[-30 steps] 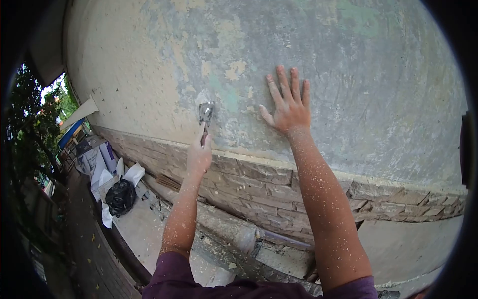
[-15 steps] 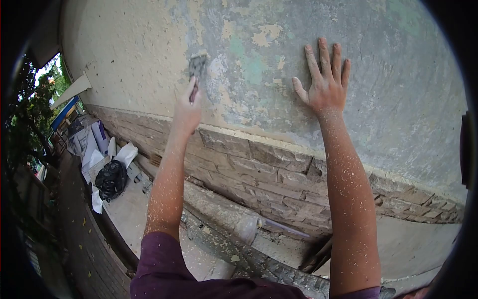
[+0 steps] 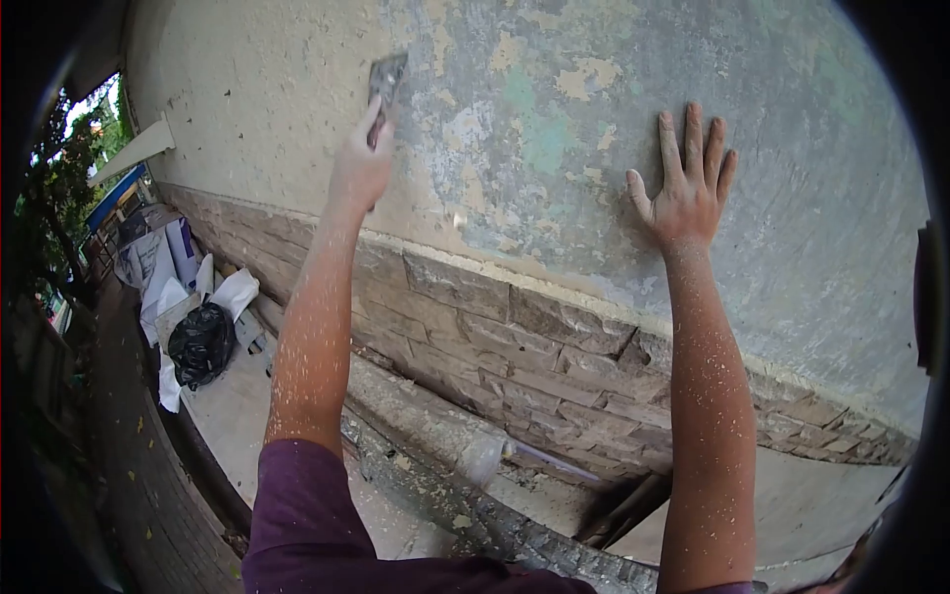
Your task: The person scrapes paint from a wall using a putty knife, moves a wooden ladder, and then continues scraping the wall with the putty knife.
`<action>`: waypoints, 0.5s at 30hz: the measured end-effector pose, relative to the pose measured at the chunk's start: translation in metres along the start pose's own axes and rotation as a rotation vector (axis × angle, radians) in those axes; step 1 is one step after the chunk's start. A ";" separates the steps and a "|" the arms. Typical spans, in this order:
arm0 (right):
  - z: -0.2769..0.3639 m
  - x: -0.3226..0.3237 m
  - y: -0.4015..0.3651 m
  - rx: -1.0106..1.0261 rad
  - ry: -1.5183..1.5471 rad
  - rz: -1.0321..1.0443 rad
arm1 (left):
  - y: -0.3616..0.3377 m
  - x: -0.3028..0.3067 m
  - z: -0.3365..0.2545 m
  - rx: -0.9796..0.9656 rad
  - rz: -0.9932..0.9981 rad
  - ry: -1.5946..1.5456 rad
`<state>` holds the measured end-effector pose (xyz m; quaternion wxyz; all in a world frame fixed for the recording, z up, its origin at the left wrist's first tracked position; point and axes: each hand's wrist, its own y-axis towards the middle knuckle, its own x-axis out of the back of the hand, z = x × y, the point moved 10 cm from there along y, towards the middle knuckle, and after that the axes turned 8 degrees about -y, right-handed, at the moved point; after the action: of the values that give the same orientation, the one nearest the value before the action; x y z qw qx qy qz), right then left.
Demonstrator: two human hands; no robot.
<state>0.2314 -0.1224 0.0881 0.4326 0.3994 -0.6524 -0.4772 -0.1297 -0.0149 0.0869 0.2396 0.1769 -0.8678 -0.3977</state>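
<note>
1. Since half a second ago, our left hand point(image 3: 359, 170) has carried the scraper point(image 3: 386, 77) higher up the wall point(image 3: 554, 59).
2. Left fingers are wrapped tight round the handle, with the blade against flaking paint, upper left.
3. We keep our right hand point(image 3: 690, 198) flat on the wall to the right, fingers spread, holding nothing.
4. The stone band point(image 3: 515, 337) runs below both hands.
5. A black bag point(image 3: 201, 342) lies on the ground, far left.

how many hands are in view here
2. The left hand grips a scraper against the wall, upper left; the right hand lies spread flat on the wall to its right. None seem hidden.
</note>
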 end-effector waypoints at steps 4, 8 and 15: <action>0.000 0.002 -0.002 -0.022 0.038 -0.033 | -0.121 -0.022 0.087 0.183 0.137 0.101; 0.002 0.005 0.000 0.008 0.057 -0.075 | -0.079 -0.007 0.087 0.160 0.103 0.018; 0.002 0.006 0.003 0.000 0.015 -0.058 | 0.142 0.051 -0.016 0.183 -0.174 0.008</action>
<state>0.2274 -0.1268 0.0917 0.4233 0.4219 -0.6373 -0.4866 -0.1792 0.0384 0.2200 0.1907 0.2741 -0.8809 -0.3355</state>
